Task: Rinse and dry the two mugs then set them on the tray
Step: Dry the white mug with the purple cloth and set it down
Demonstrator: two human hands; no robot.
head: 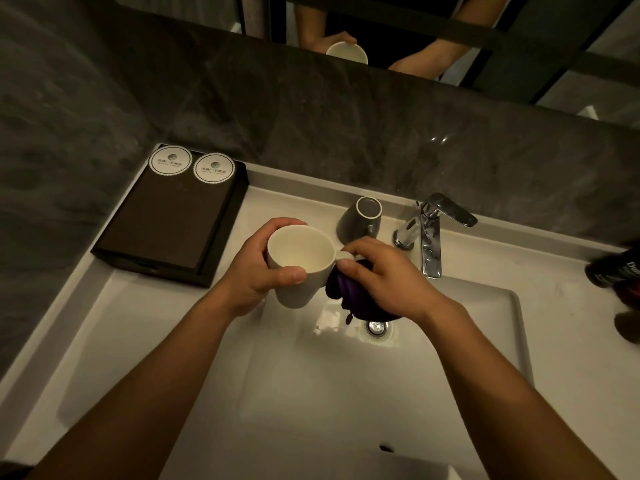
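1. Head view from where I'm sitting: left hand (258, 268) is wrapped round the white mug (298, 265), thumb on the near side and fingers curled over the far rim. The mug sits upright in the air above the back-left part of the sink basin (346, 393), mouth facing up.
2. Right hand (384, 278) has its fingers bunched round a purple cloth (341, 292), and the fingertips press right at the mug's handle. Most of the cloth hangs under the palm, above the drain (377, 327).
3. Grey mug (360, 220) stands on the sink ledge behind the white one, just left of the faucet (431, 233). Narrower end is up, so it looks flipped over, and nobody's touching it.
4. Tray (166, 220) is the dark rectangle on the counter's left, against the wall. No mug on it, only two round paper discs (170, 160) at its far edge.
5. Dark bottle (616, 271) sits at the far right edge, blurry.
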